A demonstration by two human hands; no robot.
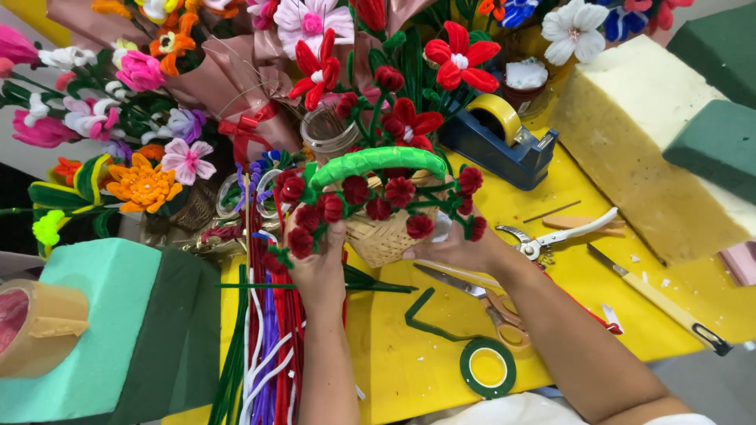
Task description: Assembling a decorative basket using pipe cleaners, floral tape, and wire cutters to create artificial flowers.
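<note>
A small woven basket (384, 236) with a green wrapped handle (376, 161) is held above the yellow table (567, 283). Several red pipe-cleaner roses (378, 206) with green stems ring its rim. My left hand (319, 264) grips the basket's left side among the roses. My right hand (453, 248) holds its right side from below. Both hands are closed on the basket.
Pipe-cleaner bundles (268, 346) lie by my left forearm. Scissors (488, 303), green floral tape roll (488, 367), white pliers (559, 234) and a utility knife (654, 295) lie at right. Blue tape dispenser (496, 142), foam blocks (646, 149) and bouquets (157, 118) stand behind; green foam (118, 330) at left.
</note>
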